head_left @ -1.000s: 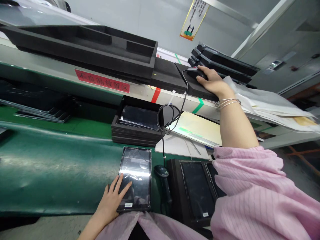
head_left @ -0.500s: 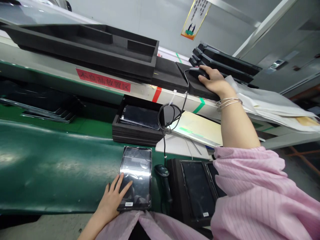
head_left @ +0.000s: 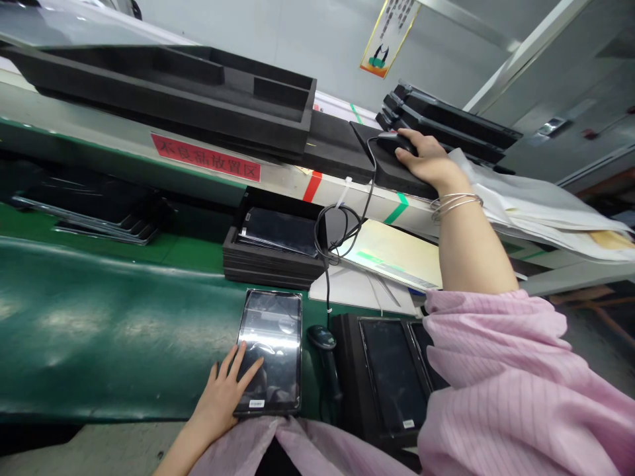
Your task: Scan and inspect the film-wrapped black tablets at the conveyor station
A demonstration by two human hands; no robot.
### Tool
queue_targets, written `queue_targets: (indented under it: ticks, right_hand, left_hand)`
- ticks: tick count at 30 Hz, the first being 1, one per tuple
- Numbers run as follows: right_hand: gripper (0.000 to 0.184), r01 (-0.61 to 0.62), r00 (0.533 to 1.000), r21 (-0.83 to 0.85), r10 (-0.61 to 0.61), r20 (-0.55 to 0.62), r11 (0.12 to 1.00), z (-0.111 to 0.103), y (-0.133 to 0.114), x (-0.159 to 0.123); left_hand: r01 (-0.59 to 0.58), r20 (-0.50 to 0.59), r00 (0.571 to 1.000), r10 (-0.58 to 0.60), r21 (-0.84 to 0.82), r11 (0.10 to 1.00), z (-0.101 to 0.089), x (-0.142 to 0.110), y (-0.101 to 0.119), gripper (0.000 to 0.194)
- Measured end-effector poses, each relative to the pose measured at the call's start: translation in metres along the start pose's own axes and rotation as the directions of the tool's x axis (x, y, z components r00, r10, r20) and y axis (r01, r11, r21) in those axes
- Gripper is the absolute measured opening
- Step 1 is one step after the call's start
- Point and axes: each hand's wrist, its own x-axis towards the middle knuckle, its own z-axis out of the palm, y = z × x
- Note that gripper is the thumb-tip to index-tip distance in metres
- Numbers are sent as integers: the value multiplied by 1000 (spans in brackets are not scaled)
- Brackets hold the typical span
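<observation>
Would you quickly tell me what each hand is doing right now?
Left hand: open, fingers flat on the tablet.
Right hand: curled over the mouse.

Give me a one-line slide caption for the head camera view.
Left hand rests on a tablet on the green belt; right hand covers a mouse on the shelf.

A red label [head_left: 206, 157] on the shelf's front edge, at about ten o'clock, carries Chinese characters reading 不良品放置区 — the yellow-bordered wall poster [head_left: 389, 36] at twelve o'clock is too small to read.
</observation>
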Motion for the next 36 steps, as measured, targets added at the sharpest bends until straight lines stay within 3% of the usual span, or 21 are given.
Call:
queue_targets:
  ticks: [19, 31, 36]
  right_hand:
    - [56, -21, 1000, 12, 21, 17, 1000, 0, -1, 1]
    - [55, -38, 999, 13, 38, -7, 999, 0, -3, -1]
    - [61, 12, 998, 19, -11, -63, 1000, 4, 2, -3]
  left_hand:
    - [-4, 2, 1000, 4, -22, 1000, -4, -1, 0, 107]
    - [8, 20, 1000, -8, -11, 1000, -5, -1, 1, 109]
    - [-1, 17, 1000, 2, -25, 1000, -5, -1, 1, 109]
